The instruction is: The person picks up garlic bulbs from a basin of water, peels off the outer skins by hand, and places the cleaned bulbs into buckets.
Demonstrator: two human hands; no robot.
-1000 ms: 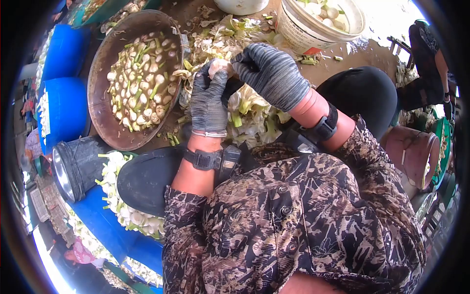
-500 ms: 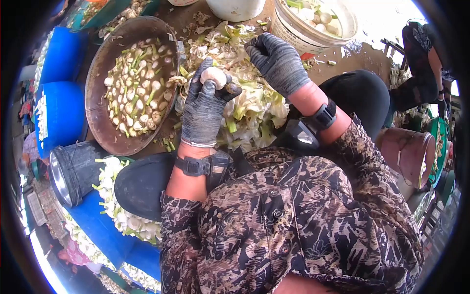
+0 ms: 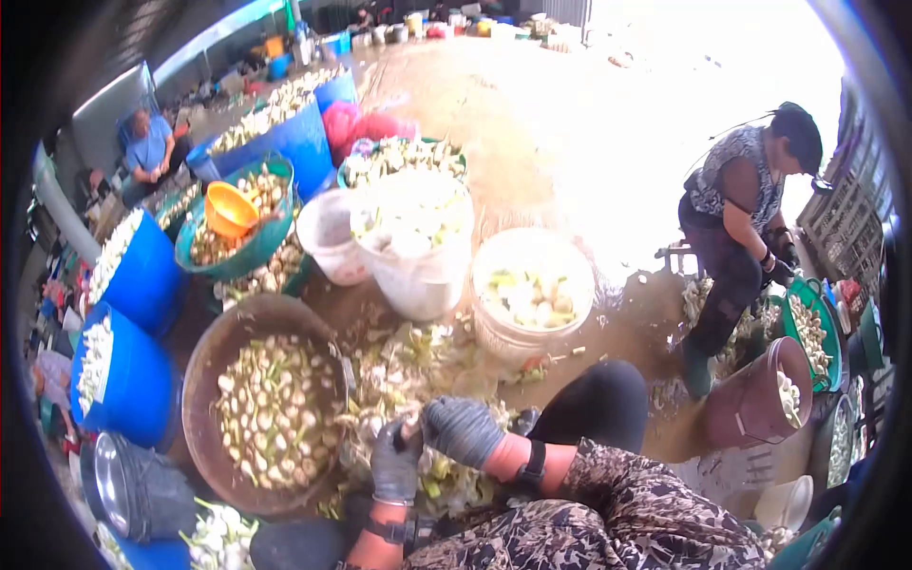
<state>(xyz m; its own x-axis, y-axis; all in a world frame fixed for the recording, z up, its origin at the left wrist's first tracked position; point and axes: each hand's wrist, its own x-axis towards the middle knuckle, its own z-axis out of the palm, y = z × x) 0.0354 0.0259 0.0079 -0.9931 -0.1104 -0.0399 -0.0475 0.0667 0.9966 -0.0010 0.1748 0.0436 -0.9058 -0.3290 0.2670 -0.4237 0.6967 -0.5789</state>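
My left hand (image 3: 394, 464), in a grey glove, is at the lower centre, with its fingers closed around a pale bulb (image 3: 410, 427) that shows only in part. Touching the bulb from the right is my right hand (image 3: 463, 432), also gloved, its fingers curled; what they grip is hidden. Beneath both hands spreads a heap of peeled skins and leaves (image 3: 427, 366). Just left of them stands a wide brown basin (image 3: 204, 380) holding many bulbs with green stems in water.
A white bucket (image 3: 503, 347) of bulbs stands ahead, beside another white bucket (image 3: 418, 285). Blue tubs (image 3: 142, 399) line the left. At right, a person (image 3: 741, 209) bends over a green basket (image 3: 831, 356), near a reddish bucket (image 3: 741, 408). Another person (image 3: 147, 147) sits far left.
The view has tilted up, showing more of the floor, containers and people. My right hand has come in against my left hand and the bulb; they were apart before.
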